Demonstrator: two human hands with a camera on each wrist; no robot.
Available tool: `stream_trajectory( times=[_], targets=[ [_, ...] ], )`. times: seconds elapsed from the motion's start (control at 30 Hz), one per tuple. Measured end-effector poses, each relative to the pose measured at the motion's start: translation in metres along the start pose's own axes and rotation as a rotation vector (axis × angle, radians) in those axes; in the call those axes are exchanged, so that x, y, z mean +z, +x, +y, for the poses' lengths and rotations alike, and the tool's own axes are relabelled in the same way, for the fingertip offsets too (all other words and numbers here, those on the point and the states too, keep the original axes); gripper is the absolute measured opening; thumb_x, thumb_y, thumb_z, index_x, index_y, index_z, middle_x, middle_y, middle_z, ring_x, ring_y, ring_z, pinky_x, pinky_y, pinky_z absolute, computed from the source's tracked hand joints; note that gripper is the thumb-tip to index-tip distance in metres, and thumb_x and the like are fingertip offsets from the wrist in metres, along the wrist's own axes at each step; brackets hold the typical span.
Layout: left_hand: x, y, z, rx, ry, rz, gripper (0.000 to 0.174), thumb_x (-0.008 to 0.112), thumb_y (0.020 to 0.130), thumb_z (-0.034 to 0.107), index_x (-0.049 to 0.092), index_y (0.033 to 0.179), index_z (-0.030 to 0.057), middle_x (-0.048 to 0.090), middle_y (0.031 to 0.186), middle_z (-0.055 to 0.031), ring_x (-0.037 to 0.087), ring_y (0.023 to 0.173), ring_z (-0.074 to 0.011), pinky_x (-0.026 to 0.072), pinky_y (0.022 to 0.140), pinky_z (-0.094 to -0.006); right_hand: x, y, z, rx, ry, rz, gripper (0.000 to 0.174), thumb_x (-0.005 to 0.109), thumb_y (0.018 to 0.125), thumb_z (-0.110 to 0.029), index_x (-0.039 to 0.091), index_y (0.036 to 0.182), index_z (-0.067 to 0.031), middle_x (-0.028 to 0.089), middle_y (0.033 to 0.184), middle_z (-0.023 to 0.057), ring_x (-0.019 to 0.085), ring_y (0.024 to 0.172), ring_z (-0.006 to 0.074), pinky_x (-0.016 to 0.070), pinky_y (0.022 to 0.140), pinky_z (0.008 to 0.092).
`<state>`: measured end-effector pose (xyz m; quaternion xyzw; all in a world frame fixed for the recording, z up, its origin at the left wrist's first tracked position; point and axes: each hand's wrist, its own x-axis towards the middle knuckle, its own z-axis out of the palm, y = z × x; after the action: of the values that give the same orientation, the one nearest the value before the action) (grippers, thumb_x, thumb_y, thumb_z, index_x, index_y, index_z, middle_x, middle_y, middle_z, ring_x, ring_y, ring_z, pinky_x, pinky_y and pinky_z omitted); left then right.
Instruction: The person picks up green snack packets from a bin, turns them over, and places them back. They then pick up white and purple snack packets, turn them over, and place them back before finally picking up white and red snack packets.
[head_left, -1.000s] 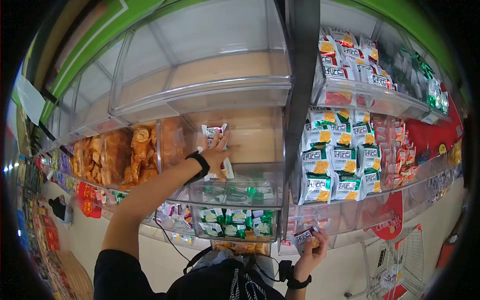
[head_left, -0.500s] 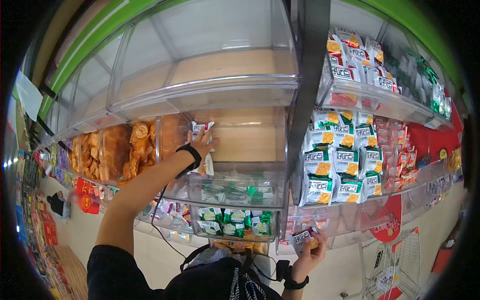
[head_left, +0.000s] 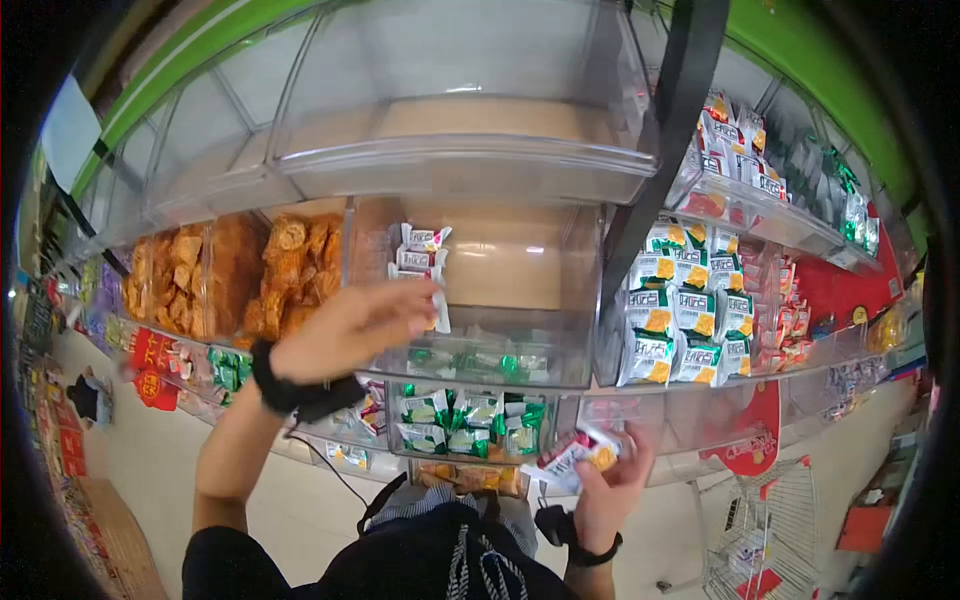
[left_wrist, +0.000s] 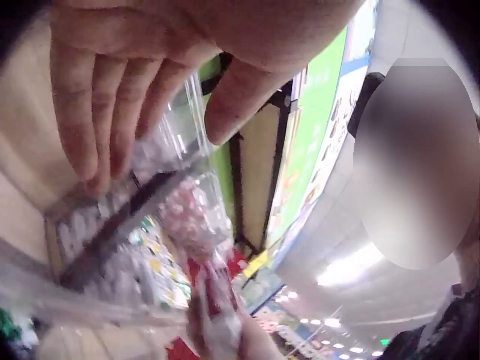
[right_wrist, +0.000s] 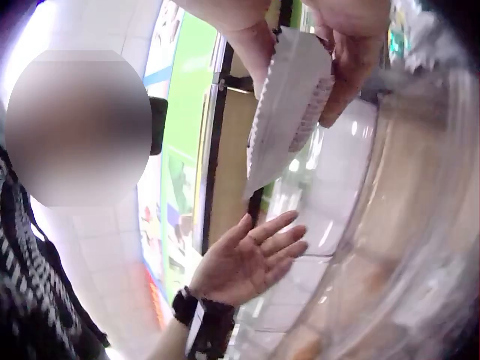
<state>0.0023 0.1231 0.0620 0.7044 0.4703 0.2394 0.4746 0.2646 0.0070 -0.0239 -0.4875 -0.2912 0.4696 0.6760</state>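
Observation:
In the head view my left hand (head_left: pixel 355 330) hovers over the front of a clear plastic bin (head_left: pixel 505 340), its fingers extended and holding nothing. Partly behind it, a short column of white-and-red snack packets (head_left: pixel 416 262) lies along the bin's left wall. My right hand (head_left: pixel 615 488) pinches a similar snack packet (head_left: pixel 565 462) in front of the lower bins. The right wrist view shows the pale back of this held packet (right_wrist: pixel 289 112) between thumb and fingers, and my left hand (right_wrist: pixel 251 262) with its palm visible.
Brown snack pieces (head_left: pixel 285 265) fill the bins on the left. Green-and-white packets (head_left: pixel 690 310) are stacked right of a dark upright post (head_left: pixel 665 140). More green packets (head_left: pixel 470 425) lie in a lower bin. A shopping cart (head_left: pixel 765 540) stands on the floor at right.
My left hand has drawn back from the packets in the bin, leaving them lying there. My right hand has moved up and a little left with its packet, which is now tilted differently.

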Motion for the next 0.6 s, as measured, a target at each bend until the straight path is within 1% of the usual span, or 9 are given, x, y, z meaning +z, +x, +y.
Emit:
stream_trajectory(
  times=[0.03, 0.1, 0.23, 0.37, 0.43, 0.47, 0.5, 0.57, 0.6],
  targets=[
    [0.026, -0.026, 0.002, -0.003, -0.193, -0.011, 0.045, 0.057, 0.079, 0.013, 0.038, 0.119, 0.0036, 0.055, 0.099, -0.0114, 0.054, 0.090, -0.0162, 0.0447, 0.076, -0.0287, 0.016, -0.002, -0.002, -0.003, -0.022, 0.003, 0.065, 0.065, 0.058, 0.006, 0.034, 0.115, -0.0013, 0.048, 0.099, 0.0116, 0.051, 0.086, 0.0174, 0.0435, 0.076, 0.0280],
    [0.059, -0.053, 0.001, -0.032, -0.474, 0.124, 0.050, 0.061, 0.075, 0.009, 0.038, 0.118, 0.0033, 0.053, 0.098, -0.0104, 0.054, 0.087, -0.0161, 0.0449, 0.074, -0.0274, 0.058, 0.005, -0.005, 0.189, 0.251, -0.165, 0.032, 0.061, 0.065, 0.009, 0.041, 0.088, -0.0029, 0.052, 0.084, 0.0060, 0.052, 0.077, 0.0115, 0.0424, 0.070, 0.0241],
    [0.067, -0.081, -0.017, 0.015, -0.795, 0.283, 0.051, 0.064, 0.071, 0.006, 0.039, 0.115, 0.0013, 0.052, 0.098, -0.0091, 0.053, 0.084, -0.0139, 0.0447, 0.070, -0.0247, 0.109, -0.013, 0.001, 0.352, 0.331, -0.306, 0.029, 0.061, 0.069, 0.008, 0.040, 0.084, -0.0041, 0.052, 0.081, 0.0045, 0.051, 0.075, 0.0099, 0.0415, 0.069, 0.0226],
    [0.043, -0.109, -0.049, -0.089, -0.714, 0.385, 0.042, 0.064, 0.071, 0.006, 0.044, 0.106, -0.0009, 0.052, 0.095, -0.0077, 0.051, 0.076, -0.0069, 0.0426, 0.062, -0.0199, 0.138, -0.029, 0.022, 0.205, -0.042, -0.502, 0.034, 0.064, 0.068, 0.002, 0.042, 0.092, -0.0035, 0.054, 0.086, 0.0071, 0.052, 0.080, 0.0132, 0.0414, 0.073, 0.0246],
    [0.033, -0.128, -0.069, -0.095, -0.409, 0.300, 0.035, 0.062, 0.073, 0.006, 0.047, 0.103, 0.0003, 0.053, 0.094, -0.0067, 0.051, 0.074, -0.0067, 0.0427, 0.061, -0.0193, 0.149, -0.034, 0.019, -0.081, -0.542, -0.700, 0.049, 0.067, 0.065, -0.002, 0.041, 0.106, -0.0023, 0.056, 0.092, 0.0082, 0.054, 0.085, 0.0174, 0.0408, 0.076, 0.0261],
    [0.029, -0.134, -0.072, -0.123, -0.321, 0.272, 0.033, 0.062, 0.073, 0.008, 0.049, 0.102, 0.0007, 0.055, 0.088, -0.0058, 0.053, 0.073, -0.0076, 0.0435, 0.061, -0.0199, 0.148, -0.030, 0.018, -0.219, -0.712, -0.954, 0.055, 0.068, 0.063, -0.005, 0.043, 0.112, -0.0036, 0.056, 0.096, 0.0082, 0.054, 0.087, 0.0199, 0.0411, 0.077, 0.0274],
    [0.031, -0.139, -0.080, -0.123, -0.332, 0.268, 0.033, 0.062, 0.073, 0.008, 0.049, 0.102, 0.0007, 0.055, 0.088, -0.0058, 0.053, 0.073, -0.0076, 0.0435, 0.061, -0.0199, 0.152, -0.031, 0.022, -0.053, -0.725, -1.033, 0.043, 0.067, 0.064, -0.006, 0.051, 0.104, -0.0041, 0.056, 0.095, 0.0091, 0.054, 0.086, 0.0197, 0.0418, 0.076, 0.0279],
    [0.039, -0.146, -0.100, -0.104, -0.808, 0.298, 0.038, 0.064, 0.072, 0.012, 0.048, 0.105, 0.0009, 0.056, 0.084, -0.0074, 0.055, 0.070, -0.0089, 0.0447, 0.060, -0.0208, 0.166, -0.026, 0.013, -0.038, -0.858, -1.065, 0.037, 0.067, 0.064, -0.005, 0.054, 0.099, -0.0035, 0.056, 0.097, 0.0097, 0.054, 0.086, 0.0198, 0.0427, 0.074, 0.0280],
    [0.035, -0.153, -0.104, -0.095, -0.789, 0.322, 0.038, 0.063, 0.074, 0.015, 0.047, 0.105, 0.0001, 0.057, 0.083, -0.0095, 0.057, 0.069, -0.0104, 0.0455, 0.060, -0.0211, 0.171, -0.017, 0.015, -0.208, -0.923, -0.906, 0.037, 0.065, 0.064, -0.002, 0.054, 0.099, -0.0033, 0.057, 0.094, 0.0106, 0.055, 0.082, 0.0204, 0.0431, 0.073, 0.0282]
  ],
)
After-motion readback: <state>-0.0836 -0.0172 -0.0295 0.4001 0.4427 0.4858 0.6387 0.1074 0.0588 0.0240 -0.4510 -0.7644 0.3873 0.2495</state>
